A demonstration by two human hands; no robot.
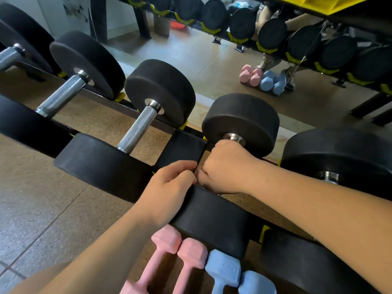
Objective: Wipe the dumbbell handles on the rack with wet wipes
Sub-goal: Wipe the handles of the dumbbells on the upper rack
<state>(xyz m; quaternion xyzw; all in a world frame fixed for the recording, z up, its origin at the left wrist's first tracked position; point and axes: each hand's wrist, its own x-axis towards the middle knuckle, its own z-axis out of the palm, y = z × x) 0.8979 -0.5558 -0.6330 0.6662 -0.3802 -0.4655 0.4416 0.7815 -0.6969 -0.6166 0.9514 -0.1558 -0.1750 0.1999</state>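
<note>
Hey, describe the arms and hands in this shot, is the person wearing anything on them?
No sleeves in view: the left arm and right arm are bare up to the frame edge. The left hand and right hand wear no gloves; no watch, band or ring shows on their visible sides.

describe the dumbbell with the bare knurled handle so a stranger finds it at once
Follow the black rack along the mirror. The third dumbbell from the left on it is yours. Its steel handle is fully bare and matt with knurling; the left neighbour has a shinier one, the right neighbour a covered one.
</note>
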